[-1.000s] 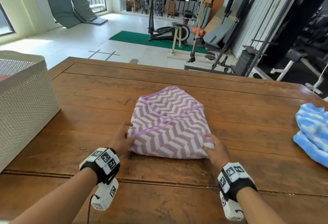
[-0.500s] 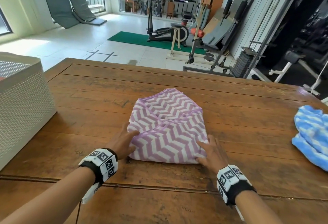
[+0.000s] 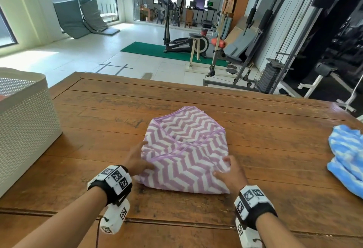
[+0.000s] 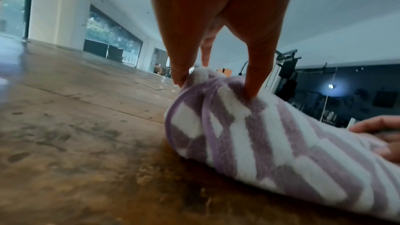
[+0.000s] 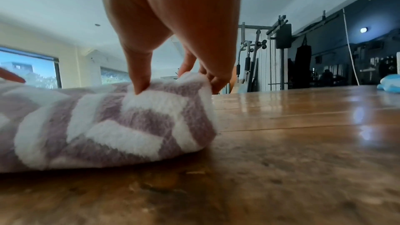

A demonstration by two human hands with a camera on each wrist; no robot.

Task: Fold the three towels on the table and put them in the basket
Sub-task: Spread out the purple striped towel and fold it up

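Observation:
A purple-and-white chevron towel (image 3: 184, 149) lies folded in the middle of the wooden table (image 3: 275, 129). My left hand (image 3: 137, 161) pinches its near left corner, thumb on top and fingers at the side; the left wrist view shows the fingers (image 4: 251, 81) dug into the towel (image 4: 259, 143). My right hand (image 3: 227, 171) pinches the near right corner, and the right wrist view shows thumb and fingers (image 5: 140, 74) bunching the towel (image 5: 108, 126). A blue-and-white towel (image 3: 347, 155) lies crumpled at the table's right edge. The white perforated basket (image 3: 25, 125) stands at the left.
Something red shows inside the basket at its left rim. Bare wood lies between the basket and the purple towel and beyond it to the far edge. Gym machines and a tiled floor lie past the table.
Both hands have slid inward over the towel's near corners and closed into pinches, bunching the fabric. The towel's near edge has lifted slightly.

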